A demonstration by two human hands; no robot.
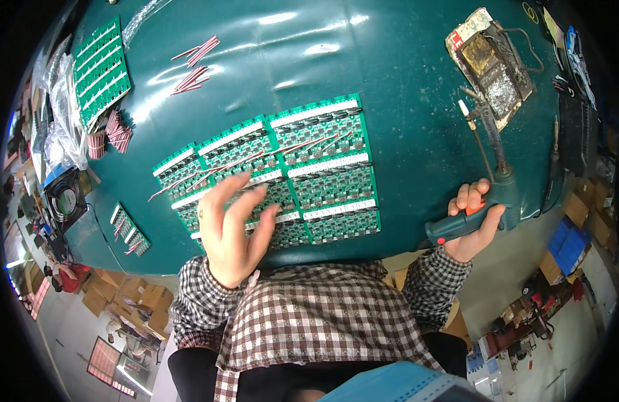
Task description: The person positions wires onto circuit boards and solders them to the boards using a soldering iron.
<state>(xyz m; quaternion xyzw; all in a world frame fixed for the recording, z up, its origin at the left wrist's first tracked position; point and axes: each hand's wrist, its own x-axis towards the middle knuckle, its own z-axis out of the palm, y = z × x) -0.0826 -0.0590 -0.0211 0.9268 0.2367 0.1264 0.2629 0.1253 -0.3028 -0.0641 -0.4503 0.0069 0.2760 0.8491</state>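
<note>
My right hand (475,236) is wrapped around the grip of a dark green soldering gun (504,195), near the table's front right. The gun's long metal barrel points away from me, with a thin solder feed tube (479,142) beside it. My left hand (228,234) hovers over the left part of several green circuit board panels (333,175) laid edge to edge. Its fingers are spread and I see nothing between them. Red and white wires (309,143) lie across the upper rows of the panels. The left hand hides part of the lower left panels.
At the far right lies a grimy soldering stand (492,70). Loose wire pieces (192,79) lie beyond the panels. To the left are another green panel (102,70), wire bundles (119,130), clear plastic bags (60,144), a small fan (65,199) and a small board piece (130,231).
</note>
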